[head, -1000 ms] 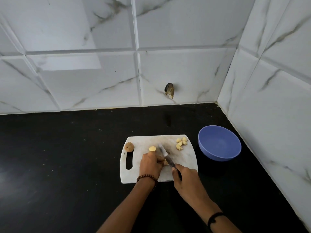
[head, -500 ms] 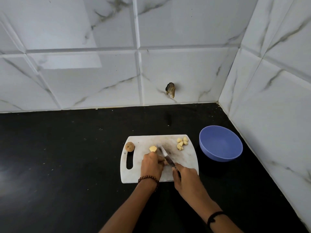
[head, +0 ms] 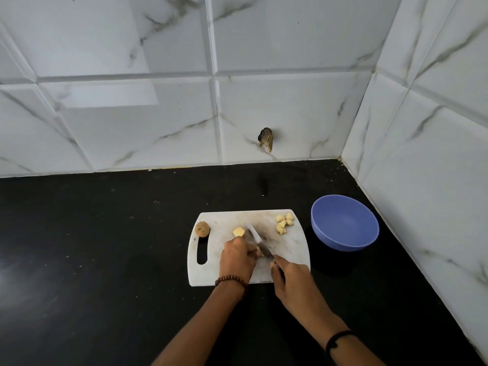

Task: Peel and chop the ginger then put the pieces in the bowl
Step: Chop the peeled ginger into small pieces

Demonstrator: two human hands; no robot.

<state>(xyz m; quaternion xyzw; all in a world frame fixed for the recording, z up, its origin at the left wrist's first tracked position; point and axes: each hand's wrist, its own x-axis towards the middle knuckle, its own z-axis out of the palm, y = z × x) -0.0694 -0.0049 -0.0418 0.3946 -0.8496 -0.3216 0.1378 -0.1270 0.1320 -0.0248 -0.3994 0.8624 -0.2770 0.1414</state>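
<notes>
A white cutting board lies on the black counter. My left hand holds a piece of ginger down on the board, the piece mostly hidden under its fingers. My right hand grips the handle of a knife, whose blade rests right beside the left fingers. A peeled yellow chunk lies just beyond the left hand. Several cut ginger pieces sit at the board's far right corner. A brown ginger end lies at the far left corner. The blue bowl stands empty to the right of the board.
White marble-look tiled walls close in behind and on the right, meeting in a corner beyond the bowl. A small dark hole breaks the back wall. The black counter stretches wide to the left of the board.
The knife blade has shifted slightly beside the left fingers in a small cutting motion. Both hands stay in nearly the same spot on the board.
</notes>
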